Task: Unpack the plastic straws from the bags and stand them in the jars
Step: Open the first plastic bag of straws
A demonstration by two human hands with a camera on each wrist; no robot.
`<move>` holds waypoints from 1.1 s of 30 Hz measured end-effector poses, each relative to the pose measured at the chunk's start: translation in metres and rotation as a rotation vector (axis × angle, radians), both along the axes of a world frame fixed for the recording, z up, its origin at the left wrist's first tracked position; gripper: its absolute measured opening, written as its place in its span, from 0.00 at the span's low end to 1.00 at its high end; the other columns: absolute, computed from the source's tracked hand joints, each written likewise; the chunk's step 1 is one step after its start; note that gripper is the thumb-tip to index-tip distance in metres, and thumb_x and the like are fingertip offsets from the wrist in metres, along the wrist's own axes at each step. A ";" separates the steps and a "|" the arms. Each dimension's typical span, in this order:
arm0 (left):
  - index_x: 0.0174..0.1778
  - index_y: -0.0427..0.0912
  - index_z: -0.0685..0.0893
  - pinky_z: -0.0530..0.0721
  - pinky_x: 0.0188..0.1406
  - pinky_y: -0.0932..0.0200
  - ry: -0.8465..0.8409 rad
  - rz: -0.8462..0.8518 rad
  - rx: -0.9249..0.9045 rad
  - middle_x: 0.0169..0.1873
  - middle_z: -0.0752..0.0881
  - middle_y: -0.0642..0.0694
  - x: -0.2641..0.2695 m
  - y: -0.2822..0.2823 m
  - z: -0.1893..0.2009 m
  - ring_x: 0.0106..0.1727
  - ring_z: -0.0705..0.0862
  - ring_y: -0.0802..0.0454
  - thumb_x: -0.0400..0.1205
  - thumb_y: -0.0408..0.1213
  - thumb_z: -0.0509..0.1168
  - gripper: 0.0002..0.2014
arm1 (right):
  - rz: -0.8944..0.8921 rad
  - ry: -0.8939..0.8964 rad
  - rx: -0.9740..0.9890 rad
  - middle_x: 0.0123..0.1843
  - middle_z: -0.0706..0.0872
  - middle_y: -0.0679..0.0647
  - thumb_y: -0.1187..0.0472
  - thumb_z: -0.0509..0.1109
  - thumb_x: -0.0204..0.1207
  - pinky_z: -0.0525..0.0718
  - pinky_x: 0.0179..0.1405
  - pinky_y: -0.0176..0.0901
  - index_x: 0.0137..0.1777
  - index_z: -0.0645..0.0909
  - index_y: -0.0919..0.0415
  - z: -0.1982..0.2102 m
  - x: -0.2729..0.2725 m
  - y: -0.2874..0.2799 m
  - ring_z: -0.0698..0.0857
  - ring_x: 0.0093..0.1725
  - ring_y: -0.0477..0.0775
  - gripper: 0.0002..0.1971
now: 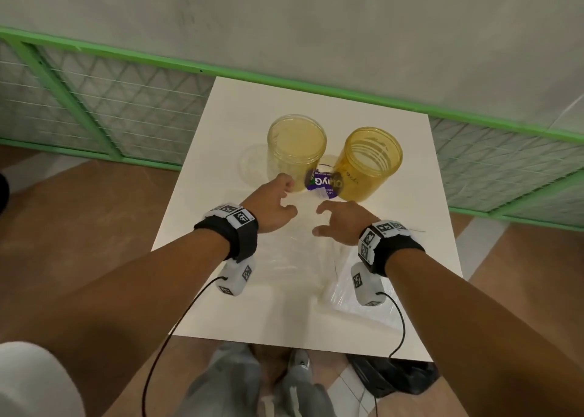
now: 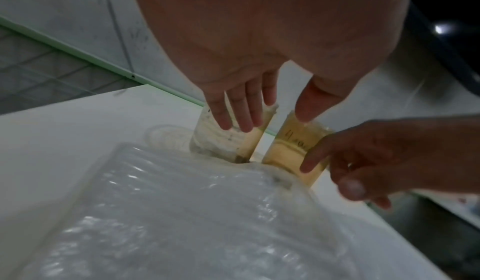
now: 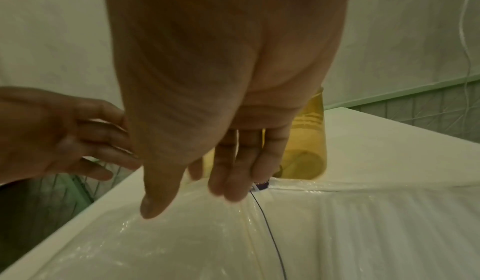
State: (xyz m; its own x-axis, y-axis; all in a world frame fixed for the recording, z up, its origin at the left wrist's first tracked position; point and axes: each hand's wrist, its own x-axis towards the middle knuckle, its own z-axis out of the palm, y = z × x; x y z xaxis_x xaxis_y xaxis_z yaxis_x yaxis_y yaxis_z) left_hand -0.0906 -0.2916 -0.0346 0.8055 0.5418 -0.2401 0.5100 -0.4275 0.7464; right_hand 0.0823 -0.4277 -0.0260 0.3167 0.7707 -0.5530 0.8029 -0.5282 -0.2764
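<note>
Two open jars stand at the back of the white table [image 1: 202, 170]: a pale yellow jar [image 1: 297, 145] on the left and an amber jar [image 1: 369, 160] on the right. A clear bag of straws [image 1: 294, 258] lies flat in front of them, its purple label [image 1: 322, 183] against the jars. A second clear bag [image 1: 357, 293] lies to its right. My left hand [image 1: 289, 197] hovers over the bag's far left end, fingers relaxed and holding nothing. My right hand [image 1: 319, 221] hovers beside it with spread fingers, also empty. The wrist views show the left hand [image 2: 272, 122] and the right hand [image 3: 191, 204] above the bag [image 2: 182, 212] [image 3: 182, 243].
A clear lid [image 1: 252, 164] lies left of the pale jar. A green-framed mesh fence [image 1: 94, 100] runs behind the table, in front of a grey wall. A black bag [image 1: 392, 375] sits on the floor at the table's near right corner.
</note>
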 end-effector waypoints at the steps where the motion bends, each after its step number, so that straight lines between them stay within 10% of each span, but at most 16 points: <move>1: 0.78 0.46 0.65 0.75 0.70 0.48 0.107 -0.060 0.079 0.74 0.74 0.46 -0.003 0.003 -0.007 0.73 0.76 0.45 0.79 0.44 0.70 0.32 | 0.008 0.040 -0.012 0.57 0.89 0.50 0.41 0.72 0.81 0.81 0.65 0.49 0.75 0.75 0.44 -0.004 -0.003 -0.002 0.85 0.60 0.53 0.25; 7: 0.87 0.48 0.47 0.48 0.84 0.38 0.565 -0.321 0.378 0.87 0.48 0.44 -0.033 0.005 -0.060 0.87 0.48 0.42 0.68 0.65 0.74 0.59 | -0.187 -0.094 -0.006 0.74 0.78 0.61 0.68 0.61 0.83 0.76 0.72 0.51 0.77 0.71 0.62 -0.031 -0.002 -0.007 0.78 0.73 0.62 0.22; 12: 0.87 0.43 0.41 0.51 0.84 0.35 0.648 -0.363 0.444 0.87 0.42 0.45 -0.054 0.021 -0.075 0.87 0.47 0.43 0.73 0.49 0.76 0.58 | -0.093 0.023 -0.100 0.81 0.76 0.52 0.69 0.57 0.85 0.71 0.77 0.46 0.84 0.69 0.46 -0.048 0.002 -0.015 0.75 0.79 0.56 0.30; 16: 0.87 0.44 0.43 0.53 0.83 0.35 0.657 -0.386 0.462 0.85 0.48 0.44 -0.052 0.036 -0.069 0.85 0.53 0.40 0.70 0.51 0.77 0.59 | 0.012 0.097 0.104 0.79 0.75 0.52 0.64 0.62 0.87 0.75 0.77 0.51 0.85 0.67 0.39 -0.059 -0.006 -0.002 0.77 0.76 0.56 0.30; 21: 0.86 0.44 0.48 0.48 0.84 0.35 0.636 -0.407 0.505 0.83 0.50 0.43 -0.038 0.037 -0.071 0.85 0.50 0.40 0.65 0.63 0.75 0.60 | 0.116 -0.031 0.317 0.79 0.73 0.57 0.62 0.66 0.83 0.74 0.77 0.55 0.70 0.84 0.58 -0.064 -0.008 0.022 0.74 0.76 0.62 0.17; 27: 0.83 0.44 0.52 0.44 0.85 0.41 0.620 -0.450 0.437 0.87 0.41 0.46 -0.045 0.048 -0.076 0.88 0.44 0.46 0.71 0.46 0.74 0.49 | 0.160 0.102 0.052 0.91 0.58 0.50 0.42 0.71 0.82 0.62 0.86 0.53 0.91 0.53 0.51 -0.068 -0.010 0.040 0.62 0.88 0.55 0.43; 33: 0.85 0.45 0.48 0.54 0.83 0.41 0.594 -0.494 0.433 0.86 0.49 0.46 -0.045 0.065 -0.065 0.86 0.51 0.45 0.66 0.51 0.79 0.59 | 0.142 -0.078 -0.074 0.75 0.69 0.61 0.40 0.79 0.73 0.77 0.74 0.59 0.82 0.64 0.64 -0.071 -0.036 0.067 0.73 0.75 0.65 0.46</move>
